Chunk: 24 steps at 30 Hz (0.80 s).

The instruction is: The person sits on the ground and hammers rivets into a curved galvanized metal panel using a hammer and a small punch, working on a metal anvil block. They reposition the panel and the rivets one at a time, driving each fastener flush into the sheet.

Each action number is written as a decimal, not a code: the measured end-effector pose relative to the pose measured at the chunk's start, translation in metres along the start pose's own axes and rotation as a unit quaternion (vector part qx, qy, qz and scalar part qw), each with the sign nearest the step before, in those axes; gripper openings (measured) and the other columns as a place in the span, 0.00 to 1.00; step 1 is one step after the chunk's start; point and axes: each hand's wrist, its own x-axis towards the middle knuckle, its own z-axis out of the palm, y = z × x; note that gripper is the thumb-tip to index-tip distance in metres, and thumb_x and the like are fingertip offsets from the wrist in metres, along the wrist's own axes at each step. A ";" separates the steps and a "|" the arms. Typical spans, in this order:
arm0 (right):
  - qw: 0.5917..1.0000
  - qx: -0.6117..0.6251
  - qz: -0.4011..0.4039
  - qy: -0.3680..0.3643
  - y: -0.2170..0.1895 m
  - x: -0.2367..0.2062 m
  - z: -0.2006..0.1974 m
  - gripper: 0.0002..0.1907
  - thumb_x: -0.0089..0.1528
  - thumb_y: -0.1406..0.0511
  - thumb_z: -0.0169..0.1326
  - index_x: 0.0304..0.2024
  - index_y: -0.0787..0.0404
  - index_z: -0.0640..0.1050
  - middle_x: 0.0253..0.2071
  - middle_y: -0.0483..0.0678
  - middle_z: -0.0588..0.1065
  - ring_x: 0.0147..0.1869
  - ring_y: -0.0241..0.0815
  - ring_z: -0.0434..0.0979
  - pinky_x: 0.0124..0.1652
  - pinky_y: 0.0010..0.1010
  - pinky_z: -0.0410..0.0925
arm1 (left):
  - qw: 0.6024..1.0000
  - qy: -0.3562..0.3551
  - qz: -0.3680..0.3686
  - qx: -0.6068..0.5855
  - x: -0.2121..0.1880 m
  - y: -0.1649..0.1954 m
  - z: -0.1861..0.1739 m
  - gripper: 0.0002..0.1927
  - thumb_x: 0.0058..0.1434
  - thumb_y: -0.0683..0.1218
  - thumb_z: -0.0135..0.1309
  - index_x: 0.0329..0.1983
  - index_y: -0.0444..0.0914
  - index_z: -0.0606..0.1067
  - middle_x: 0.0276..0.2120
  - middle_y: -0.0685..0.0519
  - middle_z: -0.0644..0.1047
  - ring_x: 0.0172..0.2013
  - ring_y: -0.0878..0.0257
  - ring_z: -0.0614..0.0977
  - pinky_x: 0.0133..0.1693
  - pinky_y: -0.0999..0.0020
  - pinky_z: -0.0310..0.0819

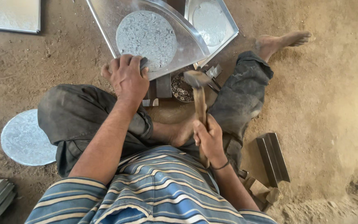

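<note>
Wooden-handled hammer point(199, 103) in right hand point(209, 139), beside left hand point(126, 76)

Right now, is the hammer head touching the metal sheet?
Apart. The head view shows the hammer head just off the metal sheet, over the small parts below its edge, in the right hand. The left hand presses on the sheet's edge.

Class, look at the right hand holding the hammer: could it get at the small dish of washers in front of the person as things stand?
Probably yes: the dish lies open just beyond the right hand, but the hammer fills that hand.
</note>
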 end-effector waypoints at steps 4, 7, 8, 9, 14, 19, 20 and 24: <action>0.992 0.112 -0.031 -0.051 -0.010 0.015 0.005 0.15 0.71 0.56 0.48 0.45 0.63 0.70 0.28 0.42 0.69 0.23 0.29 0.67 0.22 0.21 0.63 | 0.992 -0.024 -0.004 -0.126 0.003 -0.008 0.000 0.18 0.58 0.46 0.66 0.51 0.42 0.79 0.47 0.50 0.76 0.53 0.47 0.74 0.53 0.52 0.71; 0.982 0.136 -0.109 -0.068 -0.012 0.033 0.018 0.16 0.72 0.55 0.48 0.48 0.62 0.69 0.29 0.42 0.69 0.24 0.28 0.66 0.23 0.22 0.64 | 0.992 -0.040 0.040 -0.112 0.007 -0.014 0.003 0.16 0.58 0.44 0.67 0.48 0.38 0.78 0.45 0.48 0.75 0.49 0.46 0.74 0.50 0.52 0.72; 0.977 0.140 -0.142 -0.069 -0.011 0.041 0.024 0.16 0.72 0.54 0.48 0.48 0.61 0.69 0.29 0.42 0.69 0.24 0.28 0.66 0.23 0.22 0.63 | 0.992 -0.038 0.039 -0.115 0.008 -0.015 0.005 0.16 0.58 0.44 0.66 0.48 0.38 0.78 0.45 0.48 0.75 0.49 0.47 0.74 0.50 0.52 0.71; 0.989 0.091 -0.102 -0.053 -0.008 0.051 0.032 0.15 0.71 0.55 0.49 0.47 0.60 0.69 0.27 0.41 0.68 0.23 0.28 0.65 0.22 0.22 0.63 | 0.991 -0.036 0.039 -0.120 0.009 -0.016 0.006 0.15 0.58 0.44 0.66 0.47 0.38 0.78 0.45 0.48 0.75 0.49 0.47 0.74 0.50 0.52 0.71; 0.990 -0.012 0.117 -0.079 0.008 0.082 0.046 0.17 0.70 0.53 0.49 0.38 0.60 0.69 0.21 0.39 0.65 0.18 0.29 0.63 0.18 0.22 0.59 | 0.991 -0.033 0.052 -0.122 0.008 -0.020 0.010 0.12 0.59 0.44 0.63 0.47 0.39 0.79 0.44 0.47 0.75 0.49 0.45 0.74 0.50 0.51 0.71; 0.998 0.051 -0.001 -0.032 0.016 0.079 0.045 0.15 0.70 0.54 0.49 0.39 0.59 0.70 0.23 0.40 0.67 0.20 0.28 0.64 0.18 0.22 0.60 | 0.989 -0.031 0.053 -0.135 0.005 -0.027 0.012 0.12 0.62 0.44 0.63 0.48 0.39 0.79 0.45 0.47 0.75 0.50 0.44 0.73 0.51 0.49 0.71; 0.998 0.048 -0.044 -0.016 0.016 0.080 0.045 0.15 0.70 0.55 0.50 0.40 0.60 0.71 0.23 0.40 0.67 0.20 0.28 0.64 0.18 0.23 0.60 | 0.989 -0.030 0.052 -0.135 0.006 -0.028 0.012 0.12 0.61 0.45 0.64 0.47 0.39 0.78 0.45 0.47 0.74 0.50 0.43 0.73 0.50 0.49 0.71; 0.990 -0.060 0.119 -0.037 0.019 0.084 0.047 0.15 0.69 0.54 0.50 0.38 0.58 0.71 0.21 0.38 0.65 0.19 0.27 0.63 0.18 0.22 0.59 | 0.988 -0.016 0.072 -0.136 0.008 -0.030 0.012 0.13 0.58 0.44 0.64 0.46 0.39 0.79 0.44 0.46 0.75 0.49 0.42 0.74 0.49 0.49 0.71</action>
